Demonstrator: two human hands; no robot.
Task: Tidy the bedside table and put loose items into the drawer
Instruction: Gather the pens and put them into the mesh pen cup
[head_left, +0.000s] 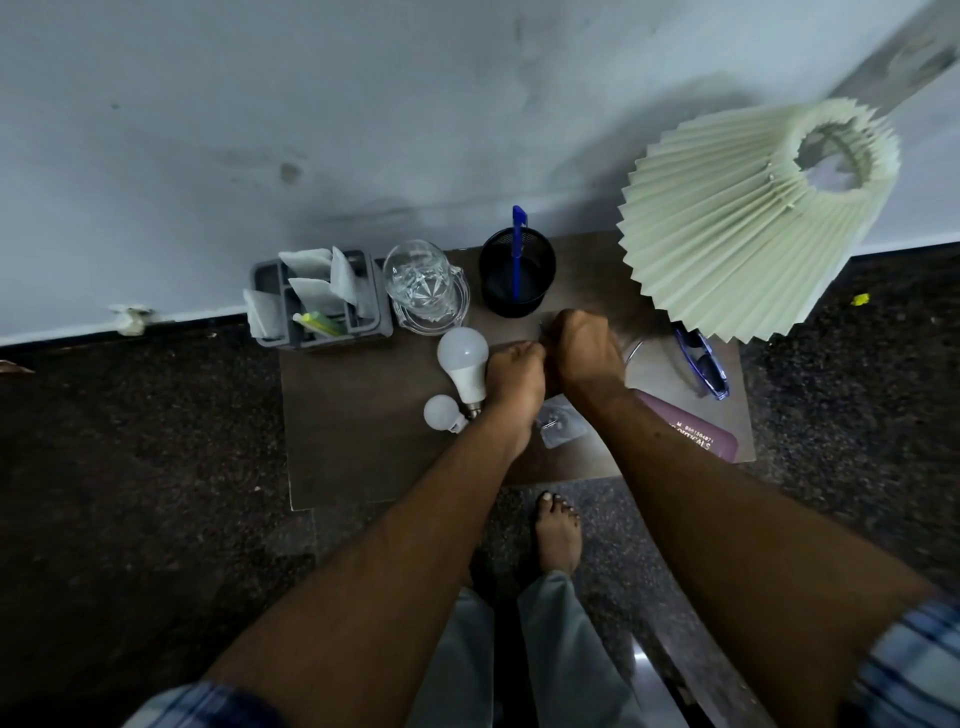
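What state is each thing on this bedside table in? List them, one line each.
Large bulb: lying on its side, loose.
Small bulb: lying loose beside it.
Glass jug: upright, empty.
Mesh pen cup: upright, one blue pen inside.
Grey organiser: holds sachets.
Lamp: shade tilted.
Sunglasses: folded, lying flat.
Left hand: fisted.
Right hand: fisted; contents hidden.

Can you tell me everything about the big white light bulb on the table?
The big light bulb lies on its side on the brown table. Its round white dome points toward the glass jug, and its metal base points toward the person. It looks unbroken and unlit. The left hand is right beside it, and a smaller bulb lies near its base.
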